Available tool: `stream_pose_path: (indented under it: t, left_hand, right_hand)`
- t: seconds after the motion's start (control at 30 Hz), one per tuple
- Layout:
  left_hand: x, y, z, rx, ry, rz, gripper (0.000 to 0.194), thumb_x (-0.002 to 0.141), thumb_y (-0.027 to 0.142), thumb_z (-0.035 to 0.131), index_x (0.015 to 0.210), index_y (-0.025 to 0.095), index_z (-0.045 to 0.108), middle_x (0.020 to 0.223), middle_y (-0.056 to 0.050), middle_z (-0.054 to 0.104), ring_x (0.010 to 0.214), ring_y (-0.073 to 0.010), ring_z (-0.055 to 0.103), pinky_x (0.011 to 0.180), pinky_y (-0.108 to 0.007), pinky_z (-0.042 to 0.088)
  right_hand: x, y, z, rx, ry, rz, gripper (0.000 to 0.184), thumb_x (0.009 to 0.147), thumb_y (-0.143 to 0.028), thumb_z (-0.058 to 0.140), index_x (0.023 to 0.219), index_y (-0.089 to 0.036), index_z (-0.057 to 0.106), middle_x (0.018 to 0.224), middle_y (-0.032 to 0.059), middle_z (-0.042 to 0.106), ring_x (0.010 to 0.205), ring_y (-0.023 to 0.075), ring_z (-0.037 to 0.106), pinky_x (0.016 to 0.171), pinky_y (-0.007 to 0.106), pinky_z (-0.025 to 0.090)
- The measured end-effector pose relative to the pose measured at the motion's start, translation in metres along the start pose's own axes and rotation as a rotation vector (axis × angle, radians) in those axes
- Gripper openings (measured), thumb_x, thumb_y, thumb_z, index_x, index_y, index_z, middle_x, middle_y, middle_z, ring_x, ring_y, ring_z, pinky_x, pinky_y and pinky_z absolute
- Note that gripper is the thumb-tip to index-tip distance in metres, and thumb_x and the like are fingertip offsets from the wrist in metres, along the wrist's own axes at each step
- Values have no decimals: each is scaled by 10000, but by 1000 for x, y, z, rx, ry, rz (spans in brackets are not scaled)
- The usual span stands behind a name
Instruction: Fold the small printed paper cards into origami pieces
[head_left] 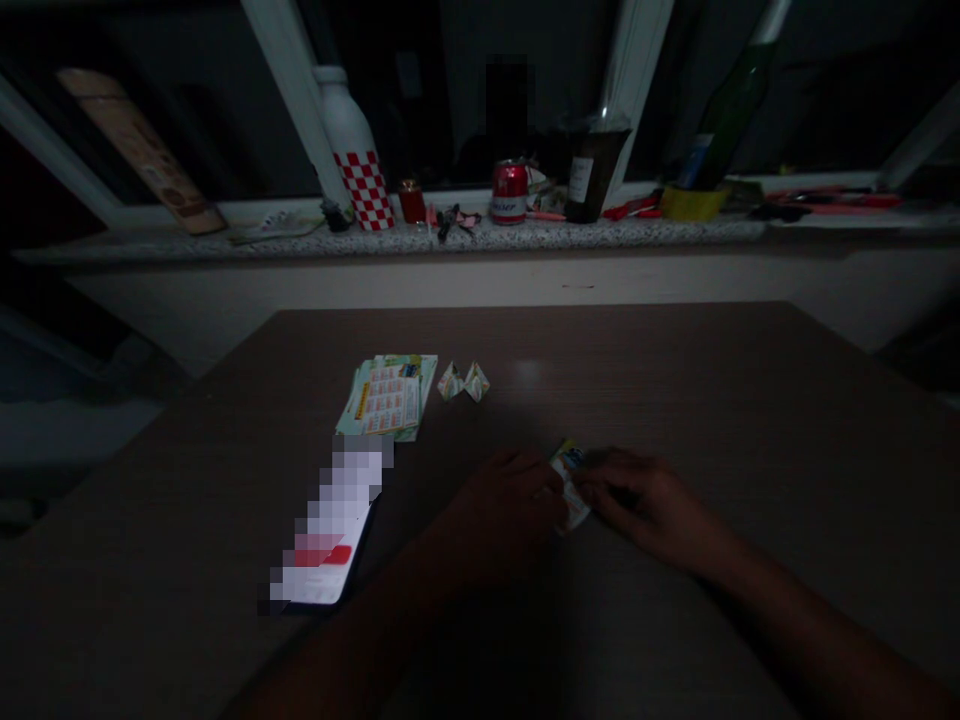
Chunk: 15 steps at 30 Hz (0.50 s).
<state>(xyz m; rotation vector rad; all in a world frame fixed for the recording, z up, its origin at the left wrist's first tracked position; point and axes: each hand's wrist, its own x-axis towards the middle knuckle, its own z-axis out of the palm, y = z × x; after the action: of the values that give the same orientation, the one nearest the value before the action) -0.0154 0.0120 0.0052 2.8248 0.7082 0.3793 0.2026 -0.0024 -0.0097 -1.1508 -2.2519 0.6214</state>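
Between my two hands a small printed paper (576,508), apparently folded narrow, lies on or just above the table. My left hand (517,500) has its curled fingers on the paper's left side. On the right side, my right hand (637,495) pinches the paper's edge with thumb and fingers. Beyond my left hand stands a small folded paper shape (463,382) with two pointed halves. A stack of printed paper sheets (386,400) rests to its left. The dim light hides the finer folds.
A lit phone (337,530) lies left of my left forearm on the brown table (675,370). Along the stone windowsill (450,238) behind it stand a checkered bottle (364,170), a red can (510,192), a plastic cup (592,170), a green bottle (731,110) and a tall tan bottle (142,150).
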Motion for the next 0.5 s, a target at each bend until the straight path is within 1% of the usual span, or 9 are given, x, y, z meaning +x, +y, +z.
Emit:
stream_pose_path:
  t: [0.07, 0.17, 0.33, 0.43, 0.5]
  left_hand:
    - [0, -1, 0, -15, -57, -2, 152, 825, 157, 547, 953, 188, 622, 1049, -53, 625, 1038, -211, 532, 930, -354, 396]
    - [0, -3, 0, -25, -107, -24, 166, 810, 141, 552, 951, 188, 625, 1036, -52, 626, 1023, -211, 539, 914, -347, 405]
    - [-2, -3, -2, -31, -119, -56, 200, 782, 105, 560, 950, 192, 625, 1030, -37, 630, 990, -202, 552, 905, -347, 404]
    - [-3, -4, -3, -47, -135, -55, 208, 775, 99, 559, 950, 191, 623, 1040, -31, 633, 996, -196, 553, 923, -347, 396]
    - [-3, -5, -3, -53, -137, -53, 207, 768, 99, 564, 944, 190, 623, 1054, -31, 634, 1010, -198, 550, 936, -353, 389]
  right_hand:
    - [0, 2, -2, -53, -23, -4, 188, 887, -193, 493, 833, -197, 673, 772, 45, 682, 732, 178, 631, 715, 323, 488]
    - [-1, 4, -2, -83, -7, -11, 161, 885, -188, 508, 862, -203, 667, 810, 42, 689, 762, 176, 632, 742, 325, 487]
    - [-2, 8, 0, -98, 41, -48, 151, 878, -204, 549, 982, -204, 659, 933, 66, 675, 894, 193, 620, 822, 345, 485]
    - [-3, 11, 4, -106, 19, -71, 183, 851, -212, 598, 1026, -207, 653, 988, 73, 664, 953, 204, 607, 860, 360, 476]
    - [-2, 12, 6, -112, -3, -78, 199, 839, -214, 615, 1035, -212, 652, 994, 72, 659, 957, 208, 603, 866, 372, 474]
